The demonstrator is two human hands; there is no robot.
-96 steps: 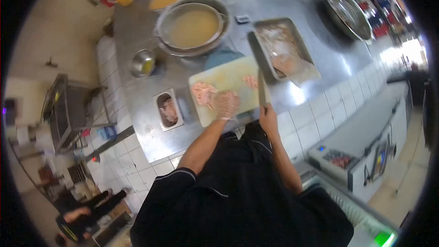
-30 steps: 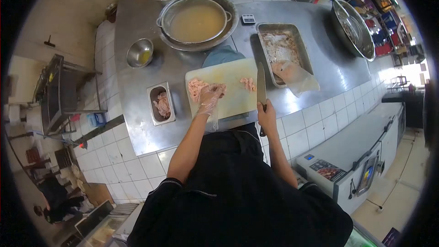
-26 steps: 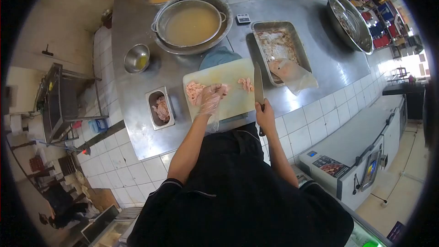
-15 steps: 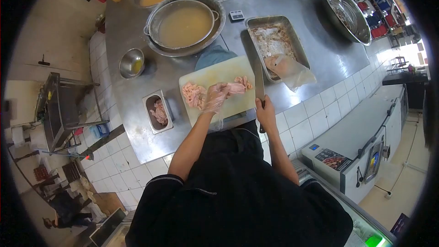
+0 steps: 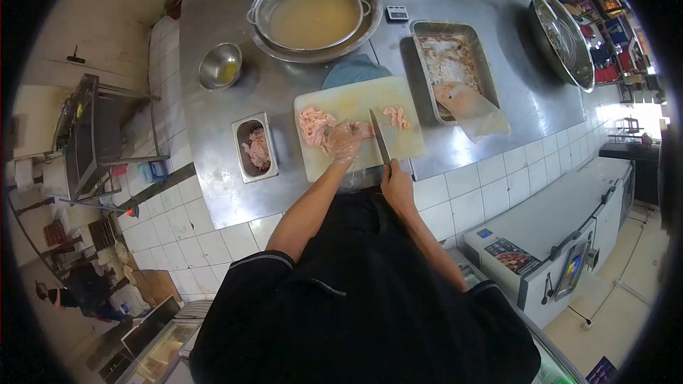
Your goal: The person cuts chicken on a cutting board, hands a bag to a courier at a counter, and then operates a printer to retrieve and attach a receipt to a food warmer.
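My left hand [image 5: 344, 144], in a clear plastic glove, presses on a piece of pale pink meat [image 5: 363, 129] on the white cutting board [image 5: 341, 98]. My right hand [image 5: 396, 183] is bare and wrapped round the handle of a long knife [image 5: 380, 136], whose blade lies over the board beside that piece. A heap of raw meat [image 5: 314, 122] sits at the board's left, and small cut pieces [image 5: 395, 117] lie right of the blade. To the left of the board stands a small metal container [image 5: 242, 148] with more meat in it.
Behind the board stand a large basin of cloudy liquid [image 5: 316, 14] and a blue cloth [image 5: 353, 71]. A small bowl [image 5: 220, 66] is at the left. A metal tray [image 5: 449, 57] with a plastic bag, a scale [image 5: 397, 13] and a large bowl [image 5: 569, 46] are rightward. A person [image 5: 89, 291] is far left.
The knife has moved left from the board's right edge onto the board. My left hand is now lower on the meat, and separate pieces lie right of the blade. The whole view has shifted.
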